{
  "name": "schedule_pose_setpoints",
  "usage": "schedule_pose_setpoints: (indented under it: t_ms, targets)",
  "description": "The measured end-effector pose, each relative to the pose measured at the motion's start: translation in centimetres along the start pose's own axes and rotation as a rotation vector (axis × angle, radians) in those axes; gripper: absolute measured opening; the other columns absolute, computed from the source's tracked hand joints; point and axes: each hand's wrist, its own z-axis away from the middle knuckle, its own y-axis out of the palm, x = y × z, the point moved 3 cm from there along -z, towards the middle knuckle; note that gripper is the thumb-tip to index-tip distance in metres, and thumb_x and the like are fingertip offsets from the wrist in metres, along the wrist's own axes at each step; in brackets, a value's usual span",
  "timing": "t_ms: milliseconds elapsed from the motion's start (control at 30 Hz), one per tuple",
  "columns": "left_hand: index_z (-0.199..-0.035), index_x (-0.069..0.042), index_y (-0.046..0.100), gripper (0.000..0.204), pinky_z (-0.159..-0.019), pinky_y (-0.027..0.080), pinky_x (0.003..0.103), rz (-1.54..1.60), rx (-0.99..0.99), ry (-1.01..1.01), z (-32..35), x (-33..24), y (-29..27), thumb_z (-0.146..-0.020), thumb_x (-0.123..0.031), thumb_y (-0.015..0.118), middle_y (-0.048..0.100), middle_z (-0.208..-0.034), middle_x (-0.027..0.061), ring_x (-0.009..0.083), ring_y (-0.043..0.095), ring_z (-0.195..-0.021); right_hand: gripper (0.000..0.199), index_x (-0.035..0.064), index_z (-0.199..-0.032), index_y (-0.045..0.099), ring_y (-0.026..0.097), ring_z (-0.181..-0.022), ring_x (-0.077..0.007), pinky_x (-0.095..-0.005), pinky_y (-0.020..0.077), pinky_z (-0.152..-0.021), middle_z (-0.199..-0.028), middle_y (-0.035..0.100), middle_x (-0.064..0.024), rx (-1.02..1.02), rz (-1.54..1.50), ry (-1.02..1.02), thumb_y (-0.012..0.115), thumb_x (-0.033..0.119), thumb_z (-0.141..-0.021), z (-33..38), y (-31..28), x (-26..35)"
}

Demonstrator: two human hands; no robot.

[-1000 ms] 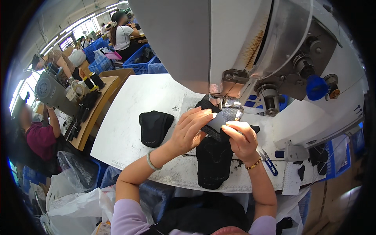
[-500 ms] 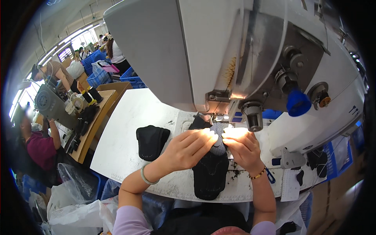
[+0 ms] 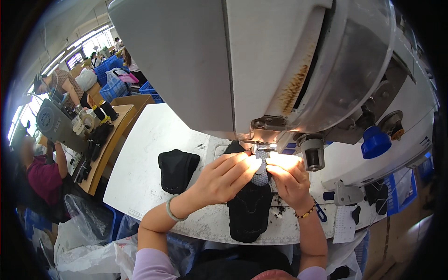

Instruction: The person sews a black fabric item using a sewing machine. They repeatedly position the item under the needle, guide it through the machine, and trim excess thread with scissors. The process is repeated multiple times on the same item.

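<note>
The person's left hand point(image 3: 224, 179) and right hand point(image 3: 291, 179) both press down on a black cloth piece point(image 3: 249, 210) lying on the white table point(image 3: 149, 154). The fingers are bent and pinched close on a small grey patch point(image 3: 262, 173) at the far end of the cloth, so both hands have hold of it, right under the bright lamp. The needle part point(image 3: 261, 148) of the big grey sewing machine point(image 3: 261, 65) sits just past the fingertips, almost touching them. The cloth runs long-ways from the grip back toward the person's body and hangs near the table edge. Both hands are about the same way from the needle, one on each side. Off to the left of the left hand lies another black piece point(image 3: 177, 169), well apart. A blue knob point(image 3: 374, 142) sticks out to the right of the right hand. Nothing sits between the fingers and the needle.
</note>
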Motion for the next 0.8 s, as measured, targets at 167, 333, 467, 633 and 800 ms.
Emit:
schedule_pose_setpoints:
  t_ms: [167, 333, 467, 633, 800]
  targets:
    - [-0.099, 0.0, 0.063, 0.026, -0.073, 0.054, 0.033, 0.092, 0.032, -0.01, 0.3, 1.0, 0.1, -0.074, -0.006, 0.061, 0.062, -0.094, 0.0096, 0.0248, 0.064, -0.087, 0.019, 0.0051, -0.092, 0.066, 0.06, -0.092, -0.0222, -0.0329, 0.0442, -0.081, -0.098, 0.064, -0.0052, -0.023, 0.046, -0.02, 0.067, -0.001, -0.075, -0.6, 0.2, 0.6]
    - [-0.099, 0.001, 0.062, 0.028, -0.077, 0.054, 0.034, 0.146, -0.034, -0.028, 1.1, 1.9, 0.8, -0.071, -0.001, 0.063, 0.063, -0.096, 0.011, 0.0271, 0.064, -0.093, 0.025, 0.0105, -0.098, 0.067, 0.058, -0.093, -0.0168, -0.0322, 0.0423, -0.081, -0.097, 0.061, 0.0006, -0.036, 0.156, -0.003, 0.068, 0.002, -0.074, -0.7, 0.7, 1.6]
    - [-0.098, 0.002, 0.061, 0.031, -0.081, 0.053, 0.035, 0.264, -0.125, -0.092, 2.0, 2.9, 1.8, -0.067, 0.005, 0.063, 0.064, -0.101, 0.0136, 0.0292, 0.062, -0.099, 0.028, 0.0137, -0.1, 0.068, 0.057, -0.094, -0.0139, -0.0322, 0.0413, -0.081, -0.098, 0.06, 0.004, -0.046, 0.201, 0.036, 0.068, 0.004, -0.074, -0.7, 1.3, 2.2]
    - [-0.094, 0.0, 0.062, 0.031, -0.078, 0.055, 0.033, 0.36, -0.191, -0.175, 2.2, 3.6, 2.6, -0.066, 0.009, 0.066, 0.065, -0.099, 0.0142, 0.0301, 0.064, -0.095, 0.029, 0.0132, -0.102, 0.067, 0.056, -0.097, -0.015, -0.0346, 0.0403, -0.083, -0.1, 0.059, 0.0025, -0.05, 0.265, 0.066, 0.069, 0.005, -0.074, -0.7, 1.7, 2.5]
    - [-0.089, 0.0, 0.064, 0.025, -0.075, 0.056, 0.032, 0.428, -0.195, -0.266, 2.5, 4.1, 2.9, -0.066, 0.009, 0.067, 0.066, -0.097, 0.0139, 0.0292, 0.065, -0.091, 0.031, 0.0137, -0.106, 0.067, 0.056, -0.094, -0.0178, -0.0346, 0.0406, -0.082, -0.102, 0.06, 0.0008, -0.114, 0.208, 0.081, 0.07, 0.007, -0.076, -0.4, 2.2, 1.7]
